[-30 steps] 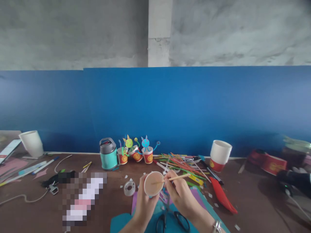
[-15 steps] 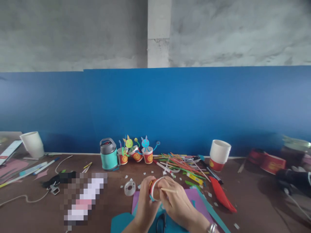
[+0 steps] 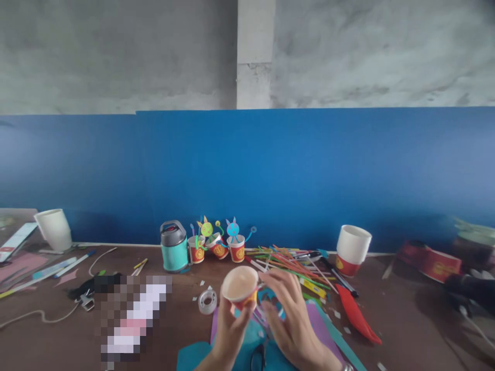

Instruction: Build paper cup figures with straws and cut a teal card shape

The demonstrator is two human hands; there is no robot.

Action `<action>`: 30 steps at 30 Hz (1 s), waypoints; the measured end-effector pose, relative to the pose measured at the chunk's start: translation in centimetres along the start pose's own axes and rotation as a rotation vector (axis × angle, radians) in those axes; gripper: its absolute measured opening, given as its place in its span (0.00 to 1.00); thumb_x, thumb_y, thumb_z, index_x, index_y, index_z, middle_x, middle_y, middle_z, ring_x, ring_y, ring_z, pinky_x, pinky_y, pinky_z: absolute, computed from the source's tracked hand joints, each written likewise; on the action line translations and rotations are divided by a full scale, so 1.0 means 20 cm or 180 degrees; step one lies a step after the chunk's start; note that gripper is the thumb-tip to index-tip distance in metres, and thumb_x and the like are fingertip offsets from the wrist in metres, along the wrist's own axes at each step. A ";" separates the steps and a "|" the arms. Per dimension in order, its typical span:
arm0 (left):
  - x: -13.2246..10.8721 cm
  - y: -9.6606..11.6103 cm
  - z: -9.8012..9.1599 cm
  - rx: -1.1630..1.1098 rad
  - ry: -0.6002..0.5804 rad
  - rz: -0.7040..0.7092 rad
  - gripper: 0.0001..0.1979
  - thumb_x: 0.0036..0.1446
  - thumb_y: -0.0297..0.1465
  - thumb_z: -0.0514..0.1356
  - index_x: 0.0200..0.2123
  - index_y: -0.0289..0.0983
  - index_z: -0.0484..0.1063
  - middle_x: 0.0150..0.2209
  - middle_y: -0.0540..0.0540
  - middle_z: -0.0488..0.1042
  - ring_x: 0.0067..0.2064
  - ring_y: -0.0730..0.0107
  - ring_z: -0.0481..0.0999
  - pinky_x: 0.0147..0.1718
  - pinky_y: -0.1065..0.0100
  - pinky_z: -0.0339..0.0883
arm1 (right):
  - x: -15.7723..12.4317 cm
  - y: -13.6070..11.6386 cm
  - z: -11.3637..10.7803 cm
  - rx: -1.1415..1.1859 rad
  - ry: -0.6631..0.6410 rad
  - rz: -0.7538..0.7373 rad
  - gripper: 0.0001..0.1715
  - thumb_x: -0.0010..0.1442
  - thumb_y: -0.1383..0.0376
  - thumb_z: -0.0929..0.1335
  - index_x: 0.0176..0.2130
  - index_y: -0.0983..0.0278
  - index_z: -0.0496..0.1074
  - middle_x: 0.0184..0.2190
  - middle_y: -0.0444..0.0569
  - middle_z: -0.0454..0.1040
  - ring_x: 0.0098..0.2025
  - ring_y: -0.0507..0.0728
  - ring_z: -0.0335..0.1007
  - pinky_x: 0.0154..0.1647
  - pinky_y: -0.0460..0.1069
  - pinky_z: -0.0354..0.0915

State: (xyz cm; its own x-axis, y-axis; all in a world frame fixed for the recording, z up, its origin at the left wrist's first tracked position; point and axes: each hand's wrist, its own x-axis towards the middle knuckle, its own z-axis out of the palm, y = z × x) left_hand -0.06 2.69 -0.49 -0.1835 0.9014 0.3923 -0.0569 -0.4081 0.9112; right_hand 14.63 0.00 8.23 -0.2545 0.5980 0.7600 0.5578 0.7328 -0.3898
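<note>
One paper cup (image 3: 240, 289) is sitting mouth-up, grasped by left hand (image 3: 229, 324), over bench (image 3: 410, 324), well short of its far edge; right hand (image 3: 289, 312) is hovering just right, fingers parted.

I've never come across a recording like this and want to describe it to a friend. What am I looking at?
There's no machine here, just a person's two bare hands. The camera sits on the person's head, looking forward and down, so you see roughly what they see.

The left hand holds a small paper cup, its open top showing. The right hand is beside it with fingers spread; whether it touches anything is hard to tell.

On the brown table are teal paper, black-handled scissors, a tape roll, thin coloured sticks and a teal flask. Three decorated cups stand behind.
</note>
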 end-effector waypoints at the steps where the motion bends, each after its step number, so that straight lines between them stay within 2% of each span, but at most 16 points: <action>1: 0.01 -0.01 -0.01 -0.0223 0.0180 -0.0178 0.27 0.52 0.43 0.62 0.53 0.37 0.65 0.50 0.38 0.75 0.50 0.55 0.75 0.50 0.60 0.68 | 0.00 0.01 0.00 0.0030 0.0112 0.0136 0.18 0.63 0.67 0.61 0.53 0.59 0.66 0.47 0.55 0.69 0.50 0.63 0.65 0.50 0.59 0.62; 3: 0.03 -0.03 -0.01 -0.0775 0.0448 -0.0556 0.31 0.52 0.48 0.61 0.54 0.36 0.64 0.51 0.36 0.74 0.53 0.53 0.74 0.51 0.58 0.68 | 0.00 0.03 0.02 0.0016 0.0029 0.0502 0.14 0.63 0.68 0.60 0.46 0.61 0.70 0.42 0.54 0.73 0.46 0.62 0.68 0.48 0.58 0.64; 5: 0.05 -0.03 -0.01 -0.1338 0.0545 -0.0851 0.34 0.51 0.51 0.60 0.55 0.37 0.63 0.50 0.36 0.75 0.51 0.51 0.75 0.50 0.55 0.69 | -0.01 0.06 0.07 -0.0072 -0.0430 0.0786 0.11 0.60 0.67 0.63 0.42 0.63 0.73 0.38 0.54 0.76 0.43 0.63 0.71 0.45 0.57 0.66; 8: 0.06 0.00 0.00 -0.1913 0.0556 -0.1142 0.34 0.49 0.52 0.61 0.53 0.36 0.64 0.47 0.38 0.77 0.48 0.49 0.78 0.48 0.50 0.70 | -0.03 0.09 0.14 -0.0076 -0.0982 0.0839 0.09 0.59 0.67 0.65 0.36 0.62 0.76 0.34 0.53 0.78 0.39 0.65 0.73 0.38 0.56 0.67; 10: 0.07 0.01 0.00 -0.2068 0.0586 -0.1265 0.31 0.50 0.50 0.62 0.50 0.35 0.66 0.45 0.38 0.77 0.46 0.47 0.79 0.48 0.50 0.71 | -0.04 0.09 0.15 -0.0054 -0.1117 0.0826 0.15 0.62 0.66 0.63 0.28 0.58 0.75 0.26 0.51 0.77 0.32 0.63 0.74 0.31 0.55 0.66; 12: 0.07 0.02 0.00 -0.2127 0.0656 -0.1315 0.28 0.50 0.48 0.64 0.47 0.35 0.67 0.44 0.39 0.77 0.45 0.48 0.79 0.47 0.50 0.72 | -0.04 0.10 0.10 0.0064 -0.1207 0.0911 0.19 0.63 0.64 0.63 0.22 0.57 0.73 0.21 0.49 0.75 0.25 0.60 0.71 0.25 0.52 0.62; 15: 0.08 0.02 -0.01 -0.2108 0.0842 -0.1334 0.25 0.50 0.46 0.64 0.46 0.37 0.67 0.42 0.42 0.78 0.42 0.50 0.81 0.46 0.51 0.73 | -0.02 0.14 -0.03 0.0534 -0.1669 0.1314 0.21 0.60 0.63 0.66 0.17 0.59 0.71 0.14 0.46 0.71 0.17 0.54 0.65 0.19 0.48 0.57; 18: 0.08 0.02 -0.01 -0.2098 0.0827 -0.1361 0.24 0.52 0.46 0.63 0.45 0.35 0.67 0.37 0.42 0.79 0.41 0.51 0.81 0.45 0.51 0.74 | 0.02 0.21 -0.18 0.0882 -0.2298 0.1862 0.21 0.60 0.60 0.65 0.19 0.61 0.73 0.10 0.42 0.68 0.10 0.49 0.56 0.15 0.45 0.54; 21: 0.10 0.02 -0.02 -0.2182 0.0932 -0.1501 0.19 0.55 0.43 0.61 0.41 0.33 0.69 0.32 0.41 0.80 0.38 0.53 0.82 0.42 0.54 0.75 | 0.05 0.29 -0.30 0.1049 -0.2699 0.2062 0.15 0.58 0.61 0.66 0.26 0.63 0.78 0.08 0.39 0.67 0.10 0.48 0.59 0.16 0.43 0.57; 22: 0.11 0.02 -0.03 -0.2217 0.1010 -0.1519 0.17 0.57 0.42 0.61 0.40 0.33 0.70 0.32 0.41 0.80 0.37 0.54 0.82 0.42 0.55 0.76 | 0.05 0.31 -0.34 0.1053 -0.3017 0.2132 0.15 0.58 0.60 0.66 0.27 0.65 0.78 0.08 0.40 0.67 0.09 0.49 0.60 0.16 0.43 0.57; 26: 0.13 0.02 -0.05 -0.2306 0.1204 -0.1552 0.12 0.62 0.36 0.56 0.40 0.33 0.71 0.33 0.41 0.81 0.36 0.59 0.82 0.41 0.57 0.76 | 0.05 0.41 -0.48 0.1228 -0.3031 0.2318 0.22 0.60 0.53 0.64 0.33 0.68 0.77 0.07 0.40 0.65 0.09 0.48 0.58 0.12 0.41 0.52; 28: 0.13 0.03 -0.05 -0.2312 0.1217 -0.1669 0.13 0.63 0.36 0.54 0.38 0.32 0.73 0.31 0.41 0.81 0.35 0.59 0.82 0.40 0.56 0.77 | 0.04 0.44 -0.52 0.1473 -0.2808 0.2354 0.26 0.60 0.49 0.64 0.34 0.69 0.75 0.08 0.40 0.65 0.09 0.48 0.58 0.13 0.42 0.52; 30: 0.13 0.04 -0.05 -0.2343 0.1118 -0.1765 0.16 0.63 0.38 0.53 0.36 0.32 0.74 0.30 0.40 0.81 0.35 0.58 0.82 0.39 0.56 0.77 | 0.05 0.45 -0.53 0.1676 -0.2351 0.2392 0.28 0.60 0.47 0.63 0.38 0.69 0.73 0.09 0.40 0.67 0.09 0.47 0.58 0.14 0.42 0.53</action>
State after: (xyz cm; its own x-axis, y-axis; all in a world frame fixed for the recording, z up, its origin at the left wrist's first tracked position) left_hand -1.52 4.54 1.03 -0.2203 0.9467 -0.2352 -0.7978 -0.0362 0.6018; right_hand 27.89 3.74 10.97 -0.4930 0.8532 -0.1704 0.4118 0.0563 -0.9095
